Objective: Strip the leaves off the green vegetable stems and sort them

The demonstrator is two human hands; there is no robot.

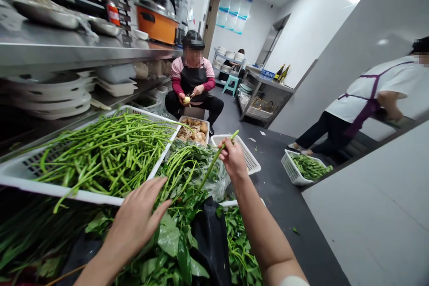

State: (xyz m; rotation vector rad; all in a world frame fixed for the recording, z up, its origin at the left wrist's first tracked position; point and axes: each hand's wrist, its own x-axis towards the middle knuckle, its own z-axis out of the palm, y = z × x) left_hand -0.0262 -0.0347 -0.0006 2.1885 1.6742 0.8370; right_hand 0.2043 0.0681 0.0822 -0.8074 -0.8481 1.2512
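My right hand [232, 157] pinches a long green vegetable stem [210, 170] near its upper end. The stem slants down to the left, its lower end among leafy greens [169, 234]. Fingers stretched out, my left hand [140, 212] is open beside the near corner of a white plastic crate [97, 197]; nothing shows in its grasp, though its palm side is hidden. Cut green stems [117, 147] fill that crate. Past my hands, more leafy stems [182, 165] lie in and around clear plastic wrapping [217, 185].
A co-worker [192, 76] sits ahead, peeling a potato over a basket of potatoes [197, 129]. Another person [362, 94] leans at the right, near a basket of green pods [308, 166]. A steel shelf [83, 56] with pans runs along the left; a white basket [251, 156] stands beyond my right hand.
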